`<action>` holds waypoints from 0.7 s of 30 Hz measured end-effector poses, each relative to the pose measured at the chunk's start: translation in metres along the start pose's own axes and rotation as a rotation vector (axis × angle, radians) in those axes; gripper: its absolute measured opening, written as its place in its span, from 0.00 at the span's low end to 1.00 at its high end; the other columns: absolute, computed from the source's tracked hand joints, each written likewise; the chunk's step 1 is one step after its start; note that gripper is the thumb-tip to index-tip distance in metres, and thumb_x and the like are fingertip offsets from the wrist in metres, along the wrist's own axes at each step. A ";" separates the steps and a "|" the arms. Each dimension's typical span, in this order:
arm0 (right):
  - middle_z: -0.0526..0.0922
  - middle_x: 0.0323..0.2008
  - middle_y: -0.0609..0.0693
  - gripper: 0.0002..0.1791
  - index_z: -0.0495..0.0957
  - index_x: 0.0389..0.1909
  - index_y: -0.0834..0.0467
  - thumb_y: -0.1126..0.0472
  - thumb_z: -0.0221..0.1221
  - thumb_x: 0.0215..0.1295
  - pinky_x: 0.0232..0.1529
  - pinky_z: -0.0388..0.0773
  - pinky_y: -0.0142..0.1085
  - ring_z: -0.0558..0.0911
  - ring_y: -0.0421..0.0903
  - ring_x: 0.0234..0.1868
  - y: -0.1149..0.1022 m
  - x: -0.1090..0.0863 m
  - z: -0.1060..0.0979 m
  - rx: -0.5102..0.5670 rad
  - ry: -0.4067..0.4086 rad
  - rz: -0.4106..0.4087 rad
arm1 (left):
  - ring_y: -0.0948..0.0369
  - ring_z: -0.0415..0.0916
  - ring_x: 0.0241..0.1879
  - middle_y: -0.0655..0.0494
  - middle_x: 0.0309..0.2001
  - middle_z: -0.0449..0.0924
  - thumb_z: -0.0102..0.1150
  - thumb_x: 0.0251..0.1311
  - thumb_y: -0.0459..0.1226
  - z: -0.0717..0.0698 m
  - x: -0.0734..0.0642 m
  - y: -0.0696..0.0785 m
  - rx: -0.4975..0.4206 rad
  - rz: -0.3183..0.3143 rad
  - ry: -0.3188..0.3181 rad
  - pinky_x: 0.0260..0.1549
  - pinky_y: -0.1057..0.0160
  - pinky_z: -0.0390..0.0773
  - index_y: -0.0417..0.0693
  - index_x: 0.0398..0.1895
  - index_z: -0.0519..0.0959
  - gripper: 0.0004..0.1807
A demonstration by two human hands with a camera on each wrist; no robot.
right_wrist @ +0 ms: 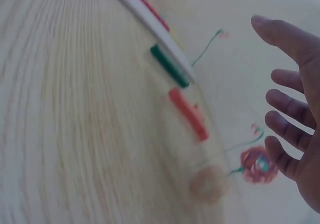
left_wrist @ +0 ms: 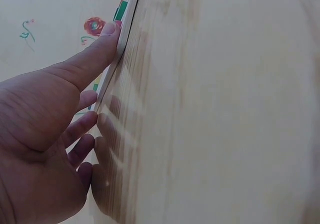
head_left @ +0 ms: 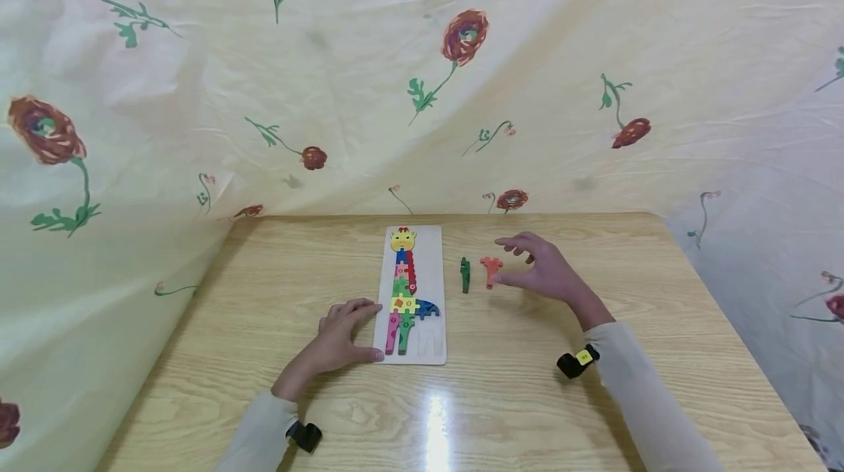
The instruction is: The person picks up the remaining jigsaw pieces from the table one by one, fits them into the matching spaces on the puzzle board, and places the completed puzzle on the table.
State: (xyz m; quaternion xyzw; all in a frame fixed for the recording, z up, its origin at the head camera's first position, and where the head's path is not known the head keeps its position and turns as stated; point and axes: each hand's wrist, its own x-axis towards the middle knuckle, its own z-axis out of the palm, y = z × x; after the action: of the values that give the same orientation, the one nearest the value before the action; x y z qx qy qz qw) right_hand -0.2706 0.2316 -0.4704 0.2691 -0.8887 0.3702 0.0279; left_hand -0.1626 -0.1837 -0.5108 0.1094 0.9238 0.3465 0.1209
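Observation:
A white puzzle board (head_left: 431, 259) lies on the table with a giraffe of coloured pieces in its left part. The yellow head (head_left: 403, 240) is at the top, and pink and green legs (head_left: 405, 336) are at the bottom. My left hand (head_left: 339, 336) rests at the board's left edge, thumb and fingertips touching it. To the right of the board lie a green puzzle piece (head_left: 465, 275) and an orange puzzle piece (head_left: 491, 271). Just right of the orange one, my right hand (head_left: 543, 267) is held with thumb and fingers apart and holds nothing.
The wooden table (head_left: 527, 413) runs back to a floral cloth (head_left: 343, 76) that hangs behind it and at both sides. Black wrist cameras sit on both wrists. A light reflection shows on the table below the board.

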 end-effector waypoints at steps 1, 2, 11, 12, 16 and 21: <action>0.80 0.52 0.59 0.36 0.77 0.66 0.55 0.49 0.75 0.57 0.45 0.77 0.56 0.78 0.59 0.51 0.003 0.000 0.000 -0.002 -0.006 0.012 | 0.49 0.53 0.70 0.57 0.75 0.63 0.80 0.48 0.53 0.000 0.000 0.000 -0.001 0.000 0.000 0.66 0.40 0.54 0.62 0.73 0.72 0.46; 0.80 0.52 0.59 0.37 0.77 0.66 0.55 0.49 0.75 0.57 0.46 0.77 0.56 0.78 0.59 0.51 0.006 0.000 0.000 -0.004 -0.012 0.023 | 0.49 0.53 0.70 0.57 0.75 0.63 0.80 0.48 0.53 0.001 0.000 -0.001 -0.001 0.001 0.000 0.66 0.40 0.54 0.62 0.73 0.72 0.46; 0.79 0.53 0.59 0.42 0.75 0.68 0.58 0.43 0.75 0.56 0.46 0.76 0.51 0.78 0.57 0.51 0.023 0.003 0.008 -0.044 -0.048 0.105 | 0.49 0.53 0.70 0.57 0.74 0.64 0.80 0.48 0.53 0.001 0.000 -0.002 0.003 0.007 0.002 0.65 0.41 0.54 0.62 0.73 0.72 0.46; 0.79 0.53 0.59 0.42 0.75 0.68 0.58 0.42 0.75 0.55 0.47 0.75 0.51 0.78 0.56 0.52 0.024 0.003 0.010 -0.049 -0.051 0.118 | 0.49 0.54 0.70 0.57 0.74 0.64 0.80 0.48 0.53 0.001 0.000 -0.002 0.006 0.007 0.002 0.65 0.41 0.54 0.62 0.73 0.72 0.46; 0.79 0.53 0.57 0.44 0.75 0.68 0.58 0.38 0.74 0.54 0.49 0.76 0.52 0.78 0.56 0.52 0.029 0.003 0.015 -0.081 -0.067 0.159 | 0.49 0.54 0.70 0.57 0.74 0.64 0.80 0.48 0.53 0.001 0.000 -0.003 0.007 0.011 0.005 0.65 0.40 0.54 0.62 0.73 0.72 0.46; 0.79 0.51 0.57 0.46 0.76 0.67 0.57 0.35 0.74 0.52 0.48 0.75 0.51 0.77 0.54 0.50 0.034 0.003 0.022 -0.105 -0.077 0.182 | 0.49 0.54 0.69 0.57 0.74 0.64 0.80 0.48 0.53 0.001 -0.001 -0.005 0.003 0.019 0.009 0.64 0.41 0.54 0.62 0.73 0.72 0.46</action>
State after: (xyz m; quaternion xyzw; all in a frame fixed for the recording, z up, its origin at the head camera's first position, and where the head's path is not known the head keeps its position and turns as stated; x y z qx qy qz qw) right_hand -0.2866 0.2350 -0.5072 0.1998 -0.9280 0.3134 -0.0260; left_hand -0.1623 -0.1865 -0.5150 0.1166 0.9238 0.3466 0.1133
